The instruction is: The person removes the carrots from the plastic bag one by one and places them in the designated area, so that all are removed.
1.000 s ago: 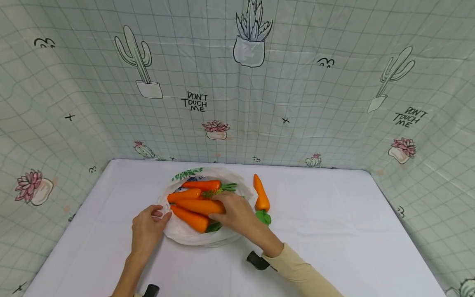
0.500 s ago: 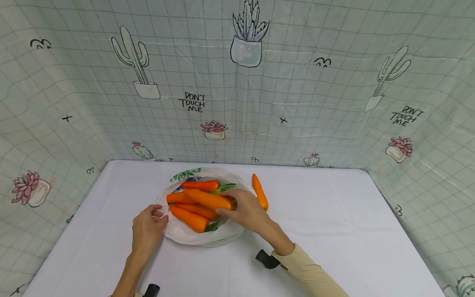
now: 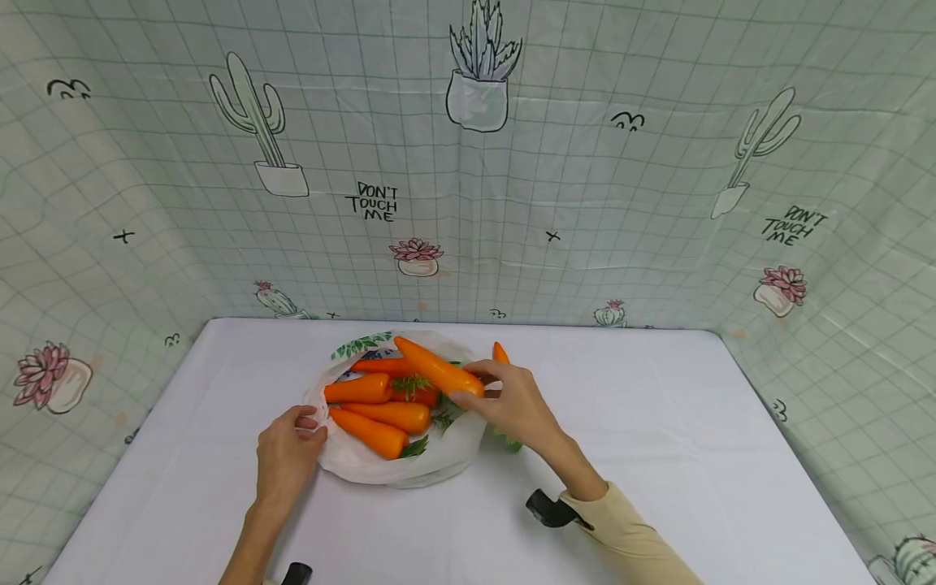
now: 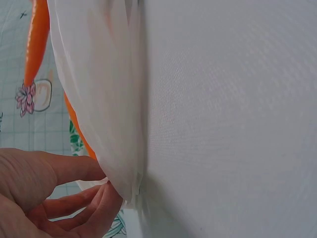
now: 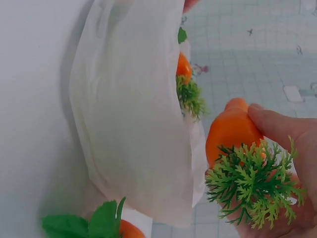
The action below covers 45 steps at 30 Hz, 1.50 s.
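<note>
A white plastic bag (image 3: 442,463) lies with its mouth spread, several orange carrots (image 3: 369,435) with green tops inside. At the bag's left rim, my left hand (image 3: 285,451) pinches the plastic between thumb and fingers; the left wrist view shows this pinch at the edge. My right hand (image 3: 521,406) grips one carrot (image 3: 437,367) by its thick end, raised over the bag's right side with its tip pointing up and left. In the right wrist view, that carrot's feathery green top (image 5: 252,183) hangs beneath the fingers.
Another carrot (image 3: 500,353) lies on the white table (image 3: 658,439) right of the bag, mostly hidden behind my right hand; its leaf (image 5: 101,220) shows in the right wrist view. A patterned cloth backdrop (image 3: 548,179) stands along the table's back and sides.
My right hand has lifted the carrot off the others in the bag and moved it to the right, tilting its tip upward. My left hand stays at the bag's rim.
</note>
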Available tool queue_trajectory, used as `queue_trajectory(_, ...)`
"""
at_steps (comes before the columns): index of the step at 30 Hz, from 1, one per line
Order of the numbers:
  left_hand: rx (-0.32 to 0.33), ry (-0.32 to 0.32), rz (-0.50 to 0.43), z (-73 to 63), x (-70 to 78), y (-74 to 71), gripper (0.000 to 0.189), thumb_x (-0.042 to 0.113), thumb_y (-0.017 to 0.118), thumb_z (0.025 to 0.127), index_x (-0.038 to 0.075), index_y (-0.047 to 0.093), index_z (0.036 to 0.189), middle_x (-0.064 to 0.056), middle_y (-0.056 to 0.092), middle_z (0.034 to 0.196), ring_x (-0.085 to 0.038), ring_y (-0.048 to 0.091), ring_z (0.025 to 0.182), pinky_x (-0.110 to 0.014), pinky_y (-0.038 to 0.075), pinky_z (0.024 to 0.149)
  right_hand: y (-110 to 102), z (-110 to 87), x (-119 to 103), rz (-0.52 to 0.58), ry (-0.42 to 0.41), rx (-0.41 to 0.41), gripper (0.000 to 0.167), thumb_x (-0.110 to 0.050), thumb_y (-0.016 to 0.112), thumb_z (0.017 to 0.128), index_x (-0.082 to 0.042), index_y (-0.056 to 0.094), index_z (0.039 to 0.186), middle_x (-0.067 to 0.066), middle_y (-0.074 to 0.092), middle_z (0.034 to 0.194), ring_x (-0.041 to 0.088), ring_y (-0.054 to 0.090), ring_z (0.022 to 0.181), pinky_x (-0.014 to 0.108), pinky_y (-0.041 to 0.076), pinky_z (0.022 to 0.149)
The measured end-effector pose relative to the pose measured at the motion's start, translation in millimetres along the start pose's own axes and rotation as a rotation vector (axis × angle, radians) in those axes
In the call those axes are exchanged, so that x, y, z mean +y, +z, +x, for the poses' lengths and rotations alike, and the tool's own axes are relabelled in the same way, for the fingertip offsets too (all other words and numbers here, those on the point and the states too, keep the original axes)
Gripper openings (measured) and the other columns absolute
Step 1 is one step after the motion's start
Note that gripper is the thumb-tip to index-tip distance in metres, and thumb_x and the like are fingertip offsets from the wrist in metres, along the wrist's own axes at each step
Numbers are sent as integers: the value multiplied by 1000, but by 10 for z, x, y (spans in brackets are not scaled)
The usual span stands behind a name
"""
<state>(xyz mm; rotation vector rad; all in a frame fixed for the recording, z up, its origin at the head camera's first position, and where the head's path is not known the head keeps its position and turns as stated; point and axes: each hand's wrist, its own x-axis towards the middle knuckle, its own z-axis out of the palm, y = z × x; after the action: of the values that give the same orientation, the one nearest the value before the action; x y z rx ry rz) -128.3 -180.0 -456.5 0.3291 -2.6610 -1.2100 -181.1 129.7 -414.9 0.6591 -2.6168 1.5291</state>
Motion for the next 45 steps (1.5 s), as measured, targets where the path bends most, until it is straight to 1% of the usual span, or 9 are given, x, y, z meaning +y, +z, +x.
queue_trajectory(8, 4, 12, -1, -7, -11, 2, 30, 1, 70, 90, -13, 66, 117, -26, 70, 99, -40, 69, 88, -48, 60, 79, -146, -68, 136, 20, 108, 105, 42, -26, 83, 88, -5, 73, 122, 9, 73, 112, 23, 68, 100, 29, 60, 78)
queue_trajectory(11, 3, 14, -2, -6, -18, 5, 30, 1, 71, 90, -13, 66, 117, -26, 70, 99, -40, 69, 88, -50, 60, 79, -208, -101, 187, 27, 140, 139, 42, -28, 82, 89, -6, 72, 124, 8, 73, 113, 24, 68, 102, 32, 61, 79)
queue_trajectory(15, 9, 21, -2, -5, -20, 7, 30, 1, 70, 90, -14, 66, 116, -26, 70, 98, -41, 69, 87, -50, 60, 79, -286, -150, 257, 28, 189, 173, 42, -33, 80, 91, -11, 73, 125, 5, 74, 114, 22, 68, 104, 37, 58, 87)
queue_trajectory(20, 11, 24, -2, -10, -17, 11, 30, 1, 70, 91, -14, 65, 117, -27, 69, 98, -41, 69, 87, -51, 60, 79, -351, -232, 368, 70, 284, 185, 44, -37, 78, 92, -12, 71, 127, 6, 73, 118, 23, 67, 109, 42, 54, 93)
queue_trajectory(23, 9, 18, -2, -8, -10, 12, 31, 1, 70, 91, -14, 65, 117, -27, 69, 99, -42, 68, 88, -51, 60, 80, -381, -280, 430, 94, 337, 203, 46, -39, 77, 93, -11, 70, 128, 7, 72, 120, 24, 66, 112, 39, 53, 95)
queue_trajectory(26, 4, 14, -3, -7, -2, 11, 31, 2, 70, 92, -14, 65, 118, -28, 69, 100, -42, 68, 88, -51, 60, 80, -406, -326, 483, 134, 378, 223, 48, -40, 75, 94, -9, 69, 129, 9, 70, 123, 24, 65, 114, 33, 52, 95)
queue_trajectory(32, 7, 9, -3, -18, -4, 8, 31, 2, 70, 91, -14, 65, 118, -27, 69, 99, -42, 68, 89, -51, 59, 80, -430, -405, 565, 247, 453, 245, 53, -41, 75, 94, -5, 67, 132, 14, 68, 128, 26, 65, 114, 20, 54, 89)
queue_trajectory(37, 13, 6, -3, -23, -6, 11, 31, 2, 69, 91, -14, 65, 117, -26, 69, 98, -41, 68, 88, -49, 60, 78, -447, -449, 647, 249, 506, 265, 57, -45, 74, 93, -5, 65, 133, 15, 66, 129, 23, 64, 111, 18, 53, 87)
queue_trajectory(45, 14, -4, -7, -19, -6, 17, 31, 3, 70, 92, -13, 66, 118, -26, 69, 99, -40, 68, 87, -46, 60, 76, -473, -497, 757, 242, 562, 288, 58, -45, 73, 95, -4, 64, 135, 16, 67, 126, 21, 64, 107, 17, 52, 85)
